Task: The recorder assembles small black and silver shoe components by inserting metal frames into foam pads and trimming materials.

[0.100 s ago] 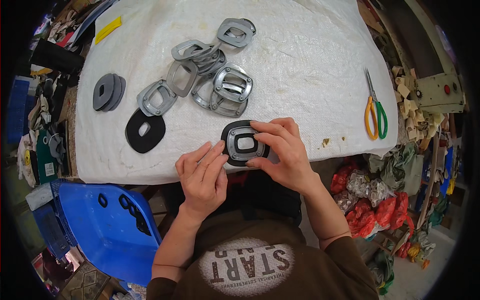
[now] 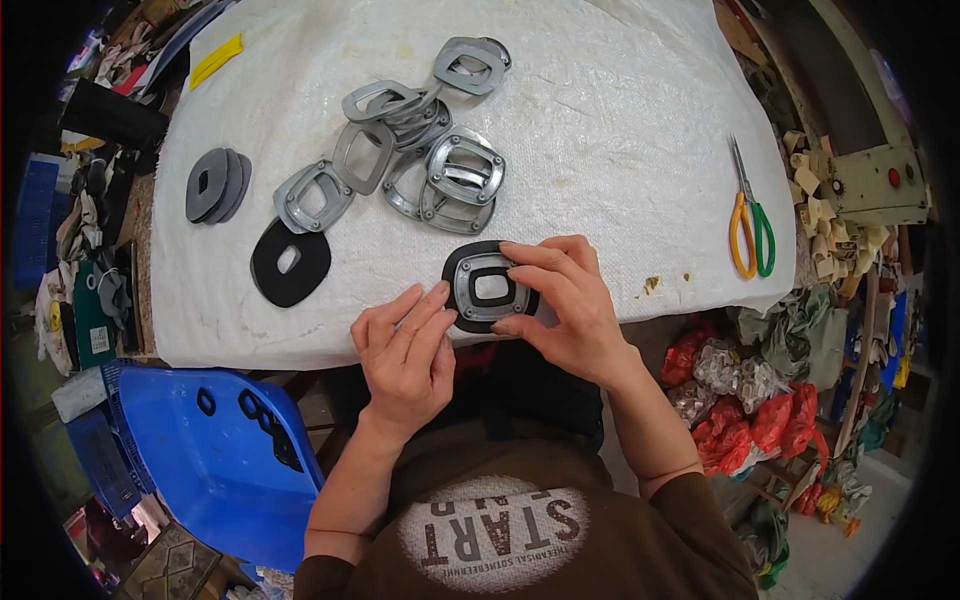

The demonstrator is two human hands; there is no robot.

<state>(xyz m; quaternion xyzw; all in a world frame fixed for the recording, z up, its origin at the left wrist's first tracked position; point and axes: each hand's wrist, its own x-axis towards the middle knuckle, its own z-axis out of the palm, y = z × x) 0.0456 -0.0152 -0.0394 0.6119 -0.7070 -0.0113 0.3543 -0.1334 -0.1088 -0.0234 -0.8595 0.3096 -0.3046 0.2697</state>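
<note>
A black oval rubber pad topped with a grey metal rounded-rectangular ring (image 2: 489, 286) is held at the near edge of the white cloth-covered counter (image 2: 620, 120). It is pinched by the right hand (image 2: 565, 300) from the right, while the left hand (image 2: 405, 350) presses its left rim with the fingertips. Should either grip loosen, the ring could shift off centre, or the piece could drop over the edge toward the blue plastic crate (image 2: 190, 460).

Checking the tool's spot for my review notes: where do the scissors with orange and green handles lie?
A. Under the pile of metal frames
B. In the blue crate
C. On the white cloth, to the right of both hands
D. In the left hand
C: the scissors lie flat on the white cloth, to the right of the right hand and touched by neither hand.
</note>
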